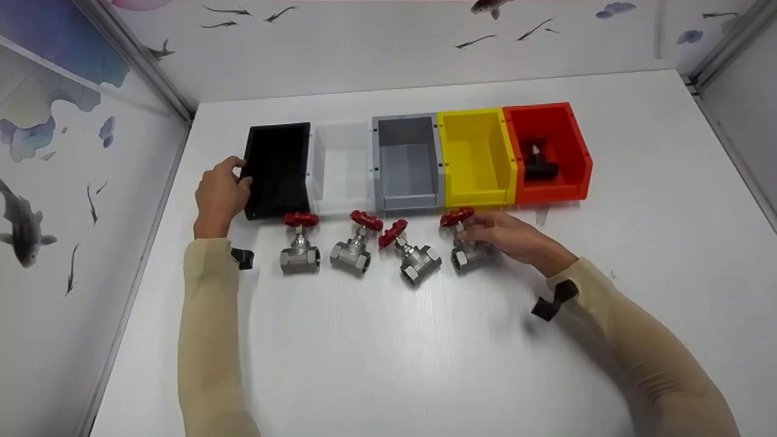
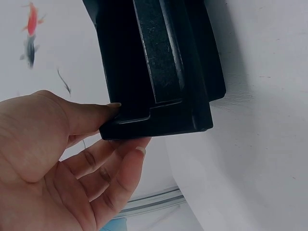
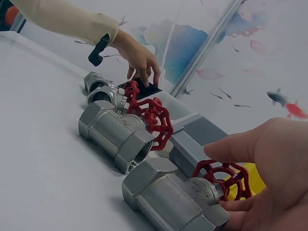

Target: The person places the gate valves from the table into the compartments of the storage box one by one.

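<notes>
Though partly hidden behind a valve [image 3: 175, 195], right hand [image 3: 281, 168] of uncertain hold; left hand [image 1: 222, 193] with black bin [image 2: 178, 115] in grip

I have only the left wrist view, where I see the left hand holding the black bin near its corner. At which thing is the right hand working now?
Observer: The right hand is at the rightmost red-handwheel valve.
Operator: Thank you. Is there another bin standing next to the black bin?
Observer: Yes, the head view shows a white bin directly to its right.
Operator: I understand. Does any bin farther along contain something?
Observer: Yes, the red bin has a black-and-silver part inside; I cannot tell exactly what it is.
</notes>
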Demonstrator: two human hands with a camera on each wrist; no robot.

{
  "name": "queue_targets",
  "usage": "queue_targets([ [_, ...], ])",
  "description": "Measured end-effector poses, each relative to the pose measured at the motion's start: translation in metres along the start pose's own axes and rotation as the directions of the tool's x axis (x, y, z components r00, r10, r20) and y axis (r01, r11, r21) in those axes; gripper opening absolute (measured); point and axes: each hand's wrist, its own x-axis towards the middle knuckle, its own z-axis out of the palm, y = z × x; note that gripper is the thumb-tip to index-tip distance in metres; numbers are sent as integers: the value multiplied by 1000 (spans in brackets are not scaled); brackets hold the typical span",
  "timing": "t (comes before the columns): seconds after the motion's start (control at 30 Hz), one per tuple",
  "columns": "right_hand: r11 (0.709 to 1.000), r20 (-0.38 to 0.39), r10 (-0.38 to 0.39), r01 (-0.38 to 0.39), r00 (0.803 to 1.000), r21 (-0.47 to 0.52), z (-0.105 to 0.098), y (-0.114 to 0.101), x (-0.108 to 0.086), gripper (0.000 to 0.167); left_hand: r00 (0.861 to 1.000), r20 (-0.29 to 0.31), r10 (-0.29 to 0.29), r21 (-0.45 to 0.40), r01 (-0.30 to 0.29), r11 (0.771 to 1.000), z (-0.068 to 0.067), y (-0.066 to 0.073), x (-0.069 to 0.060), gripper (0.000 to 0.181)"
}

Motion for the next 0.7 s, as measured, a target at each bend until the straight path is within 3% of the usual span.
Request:
queue_targets([
  [0.7,998,-8,41,-41,999,-51,2,-4,-1,54,1000,12,4,3,-4,1000,0,-1,1,38],
])
